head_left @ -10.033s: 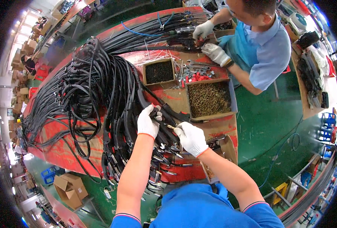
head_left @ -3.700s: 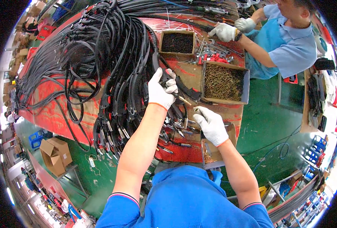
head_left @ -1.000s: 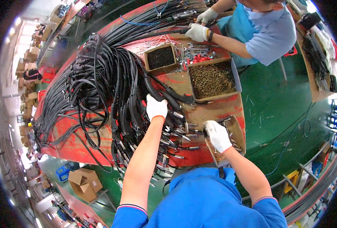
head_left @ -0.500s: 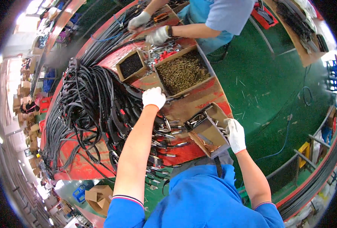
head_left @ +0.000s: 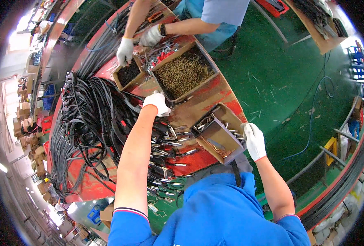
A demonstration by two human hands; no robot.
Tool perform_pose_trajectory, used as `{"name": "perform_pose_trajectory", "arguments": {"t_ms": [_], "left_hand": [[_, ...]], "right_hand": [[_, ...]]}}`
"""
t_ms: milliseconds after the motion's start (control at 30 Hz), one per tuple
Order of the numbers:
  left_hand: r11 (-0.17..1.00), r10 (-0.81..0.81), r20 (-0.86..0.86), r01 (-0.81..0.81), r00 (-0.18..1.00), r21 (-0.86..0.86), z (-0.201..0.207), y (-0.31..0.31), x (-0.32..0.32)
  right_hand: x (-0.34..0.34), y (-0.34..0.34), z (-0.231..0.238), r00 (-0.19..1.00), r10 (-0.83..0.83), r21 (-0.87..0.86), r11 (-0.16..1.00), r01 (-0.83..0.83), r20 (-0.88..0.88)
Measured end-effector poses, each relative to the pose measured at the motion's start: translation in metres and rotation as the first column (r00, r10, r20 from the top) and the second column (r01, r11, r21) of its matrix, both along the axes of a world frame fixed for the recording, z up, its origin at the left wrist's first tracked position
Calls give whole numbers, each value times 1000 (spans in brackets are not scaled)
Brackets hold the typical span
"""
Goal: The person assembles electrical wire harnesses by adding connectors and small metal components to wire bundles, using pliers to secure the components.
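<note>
My left hand (head_left: 157, 103), in a white glove, is closed above the table, between a thick bundle of black cables (head_left: 104, 106) and the large box of small brass-coloured parts (head_left: 182, 76). What its fingers hold is too small to make out. My right hand (head_left: 254, 141), also gloved, is at the right edge of a divided cardboard box (head_left: 223, 137) holding small metal parts; its fingers are curled at the rim, their tips partly hidden. Many cables end in silvery metal connectors (head_left: 171, 164) near the table's front edge.
Across the table a co-worker's gloved hand (head_left: 125, 51) reaches to a small box of black parts (head_left: 128, 74); their other hand (head_left: 151, 36) is beside it. Red and silvery pieces (head_left: 161, 55) lie between the boxes. Green floor (head_left: 272, 82) lies right of the table.
The co-worker's one hand has moved from the cables to the small box of black parts. My right hand has shifted slightly along the divided box's edge. The whole view has shifted a little.
</note>
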State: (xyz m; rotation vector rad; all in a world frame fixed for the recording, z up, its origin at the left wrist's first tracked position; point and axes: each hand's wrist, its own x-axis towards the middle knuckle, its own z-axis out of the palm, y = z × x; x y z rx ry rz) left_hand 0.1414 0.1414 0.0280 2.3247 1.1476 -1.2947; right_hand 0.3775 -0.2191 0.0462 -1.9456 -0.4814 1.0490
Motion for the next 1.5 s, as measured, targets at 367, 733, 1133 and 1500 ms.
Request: {"name": "perform_pose_trajectory", "arguments": {"t_ms": [367, 733, 1133, 1500], "left_hand": [[998, -58, 192, 56, 980, 15, 4, -3, -17], [993, -79, 624, 7, 777, 116, 56, -6, -68], [963, -264, 507, 192, 821, 191, 79, -31, -108], [985, -167, 445, 168, 880, 37, 69, -46, -104]], "right_hand": [[-13, -6, 23, 917, 272, 4, 958, -285, 292], [-81, 23, -28, 231, 751, -276, 482, -832, 618], [-95, 32, -31, 63, 807, -428, 376, -822, 587], [-94, 36, -38, -18, 762, -445, 359, -820, 648]]}}
